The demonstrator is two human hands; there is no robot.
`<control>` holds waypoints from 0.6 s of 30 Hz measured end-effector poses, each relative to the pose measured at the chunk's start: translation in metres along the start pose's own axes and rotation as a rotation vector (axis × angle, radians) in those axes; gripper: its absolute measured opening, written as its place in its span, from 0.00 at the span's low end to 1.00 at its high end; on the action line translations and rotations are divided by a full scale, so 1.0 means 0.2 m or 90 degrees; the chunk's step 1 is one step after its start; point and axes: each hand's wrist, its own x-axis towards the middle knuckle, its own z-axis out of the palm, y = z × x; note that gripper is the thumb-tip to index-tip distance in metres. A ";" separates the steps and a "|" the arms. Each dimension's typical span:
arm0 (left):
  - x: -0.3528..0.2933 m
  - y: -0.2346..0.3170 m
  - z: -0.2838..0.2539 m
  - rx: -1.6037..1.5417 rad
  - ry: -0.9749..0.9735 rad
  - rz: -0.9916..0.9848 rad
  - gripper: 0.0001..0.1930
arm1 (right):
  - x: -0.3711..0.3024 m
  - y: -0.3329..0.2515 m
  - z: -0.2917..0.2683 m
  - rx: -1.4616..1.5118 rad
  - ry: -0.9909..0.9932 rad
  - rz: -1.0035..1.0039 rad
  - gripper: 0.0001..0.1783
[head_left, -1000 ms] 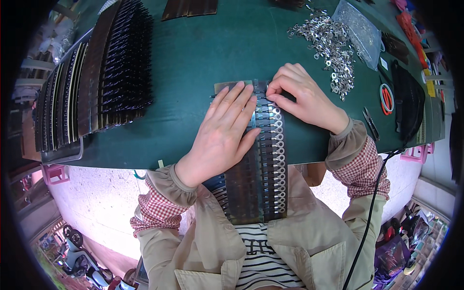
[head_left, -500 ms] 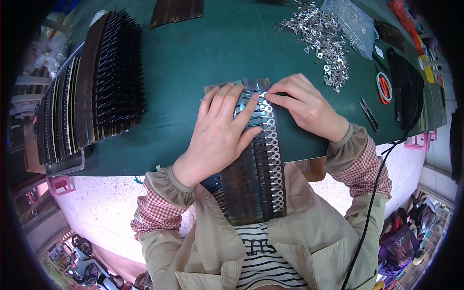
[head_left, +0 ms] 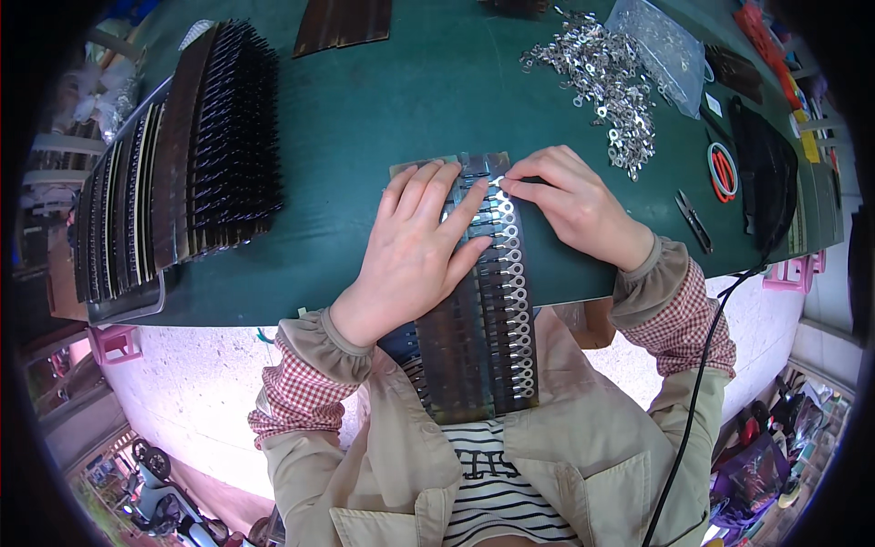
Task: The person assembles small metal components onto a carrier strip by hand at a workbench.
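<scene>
A long dark strip (head_left: 469,346) with a row of silver ring terminals (head_left: 515,292) along its right side lies across the near edge of the green table (head_left: 365,137) and overhangs toward my lap. My left hand (head_left: 415,251) lies flat on the strip's upper part, fingers spread. My right hand (head_left: 570,201) pinches at the top of the terminal row with thumb and forefinger, touching a small silver terminal there.
A heap of loose silver terminals (head_left: 602,73) and a clear plastic bag (head_left: 661,41) lie at the back right. Stacked dark strips in a tray (head_left: 182,155) fill the left. Small snips (head_left: 694,219), a red ring (head_left: 722,169) and a black pouch (head_left: 766,173) sit at right.
My right hand's fingertips have shifted slightly along the top of the terminal row; my left hand stays pressed on the strip. The view has tilted a little.
</scene>
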 end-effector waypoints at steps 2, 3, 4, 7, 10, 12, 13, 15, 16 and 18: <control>-0.03 -0.04 0.02 -0.085 0.038 -0.017 0.28 | 0.00 0.05 -0.03 -0.046 0.040 0.028 0.16; -0.04 -0.05 0.02 -0.128 0.057 -0.027 0.28 | -0.01 0.09 -0.06 -0.090 0.081 0.063 0.15; -0.04 -0.05 0.02 -0.129 0.060 -0.033 0.28 | -0.03 0.13 -0.09 -0.133 0.120 0.100 0.14; -0.01 -0.03 0.01 -0.113 0.090 -0.025 0.28 | -0.13 0.33 -0.21 -0.230 0.088 0.255 0.09; -0.02 -0.05 0.03 -0.101 0.065 -0.027 0.28 | -0.07 0.40 -0.23 -0.138 0.039 0.332 0.07; -0.03 -0.06 0.04 -0.094 0.051 -0.024 0.27 | -0.05 0.39 -0.23 -0.094 0.019 0.373 0.05; -0.03 -0.05 0.04 -0.091 0.051 -0.023 0.28 | -0.03 0.36 -0.21 -0.126 0.009 0.302 0.05; -0.03 -0.05 0.04 -0.083 0.053 -0.025 0.28 | 0.03 0.30 -0.17 -0.185 -0.011 0.156 0.05; -0.03 -0.05 0.04 -0.083 0.052 -0.024 0.28 | 0.04 0.28 -0.14 -0.185 -0.011 0.158 0.05; -0.03 -0.04 0.05 -0.087 0.054 -0.023 0.28 | 0.06 0.25 -0.07 -0.079 -0.005 0.172 0.05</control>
